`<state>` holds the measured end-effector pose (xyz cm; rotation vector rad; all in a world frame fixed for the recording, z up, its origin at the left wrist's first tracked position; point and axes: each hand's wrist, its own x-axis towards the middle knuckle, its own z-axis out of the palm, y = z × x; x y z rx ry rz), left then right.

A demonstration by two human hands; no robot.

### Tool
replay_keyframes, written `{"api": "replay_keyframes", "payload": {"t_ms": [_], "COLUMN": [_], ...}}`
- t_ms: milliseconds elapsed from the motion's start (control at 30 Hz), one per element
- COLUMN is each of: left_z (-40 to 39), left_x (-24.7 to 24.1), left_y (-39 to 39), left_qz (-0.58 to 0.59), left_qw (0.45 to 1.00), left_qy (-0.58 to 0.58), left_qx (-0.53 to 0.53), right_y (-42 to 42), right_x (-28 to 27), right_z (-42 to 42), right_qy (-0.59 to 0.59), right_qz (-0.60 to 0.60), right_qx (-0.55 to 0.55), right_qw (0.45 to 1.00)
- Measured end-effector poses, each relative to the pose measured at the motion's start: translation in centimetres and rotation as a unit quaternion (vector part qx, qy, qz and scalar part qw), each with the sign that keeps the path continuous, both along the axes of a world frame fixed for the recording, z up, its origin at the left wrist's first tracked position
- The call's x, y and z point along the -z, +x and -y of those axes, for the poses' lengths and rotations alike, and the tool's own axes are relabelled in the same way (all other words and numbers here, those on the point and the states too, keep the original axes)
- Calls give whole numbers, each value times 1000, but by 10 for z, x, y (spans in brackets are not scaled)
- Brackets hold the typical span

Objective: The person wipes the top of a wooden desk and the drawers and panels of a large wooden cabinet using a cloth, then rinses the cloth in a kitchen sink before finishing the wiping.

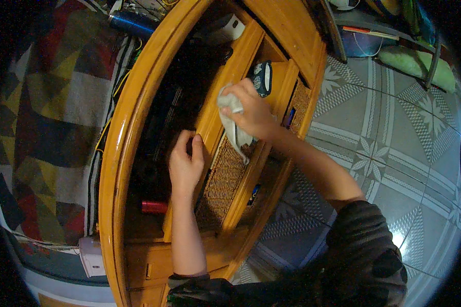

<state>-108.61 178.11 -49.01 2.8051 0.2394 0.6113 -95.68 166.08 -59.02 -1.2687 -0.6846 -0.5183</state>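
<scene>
My right hand grips a crumpled whitish cloth against the varnished wooden shelf of a cabinet. One end of the cloth hangs over a woven wicker basket front below the shelf. My left hand is at the same shelf, nearer to me, with thumb and fingertips closed at its edge; some fingers are hidden. A dark blue patterned item with a white face stands in the compartment just beyond my right hand. A red cylinder lies in the dark upper opening beside my left wrist.
The curved cabinet top runs along the left. Beyond it are a patterned cloth, a blue cylinder and a pale plastic box. Small drawers sit near me. Tiled floor and a green cushion lie right.
</scene>
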Motion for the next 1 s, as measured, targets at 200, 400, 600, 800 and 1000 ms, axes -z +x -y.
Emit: {"api": "replay_keyframes", "payload": {"t_ms": [200,400,600,800,1000], "left_z": [3,7,7,6,-1], "left_x": [-2,-2,-5,-4,-1], "left_y": [1,-3,-3,0,-2], "left_qz": [6,14,-15,6,6], "left_qw": [1000,1000,1000,999,1000], "left_qy": [26,13,-6,35,30], "left_qx": [12,0,-20,7,3], "right_y": [22,0,1,22,-21], "right_x": [3,-1,-2,-6,-14], "right_z": [9,3,-4,4,-20], "right_qy": [-29,-85,-12,-7,46], "right_qz": [40,106,103,38,-90], "right_qx": [97,44,44,100,25], "right_qw": [994,990,994,994,995]}}
